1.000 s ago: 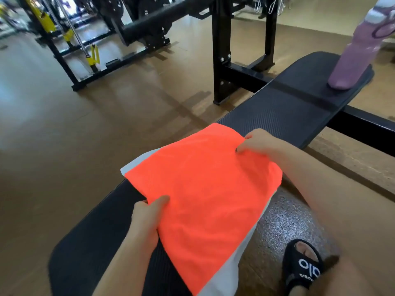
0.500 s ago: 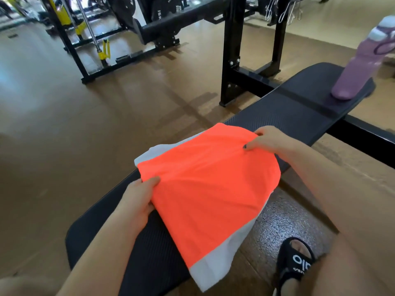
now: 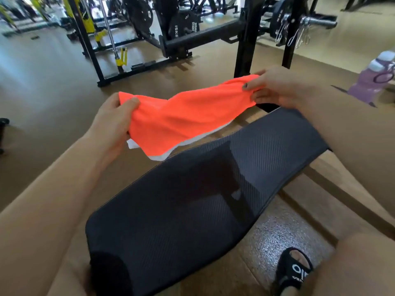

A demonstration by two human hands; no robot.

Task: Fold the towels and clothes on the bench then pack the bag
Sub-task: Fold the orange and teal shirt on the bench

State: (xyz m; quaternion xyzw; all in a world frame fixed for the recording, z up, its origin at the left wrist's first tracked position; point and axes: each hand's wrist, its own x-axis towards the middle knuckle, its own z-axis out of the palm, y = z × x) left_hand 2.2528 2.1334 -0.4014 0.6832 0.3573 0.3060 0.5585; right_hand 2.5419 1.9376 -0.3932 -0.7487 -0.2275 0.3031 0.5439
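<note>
A person's two bare hands hold a folded orange towel (image 3: 186,118) up in the air above the far end of a black padded bench (image 3: 192,210), clear of its surface. The left hand (image 3: 113,122) grips the towel's left end, thumb pressed on top and fingers curled underneath. The right hand (image 3: 277,86) pinches the right end, thumb and fingers clamped together on the cloth, with dark polish visible on a nail. The towel sags a little between the two hands, and a white layer (image 3: 158,155) shows along its lower edge; whether this is the towel's underside or a second cloth cannot be told. The bench runs from the near left of the view toward the far right. A purple water bottle (image 3: 372,82) stands at the bench's far right end. On the brown floor (image 3: 42,92) near the bench's near right corner, a foot in a black sandal (image 3: 292,272) is visible. Black weight racks (image 3: 171,28) stand beyond the bench.
</note>
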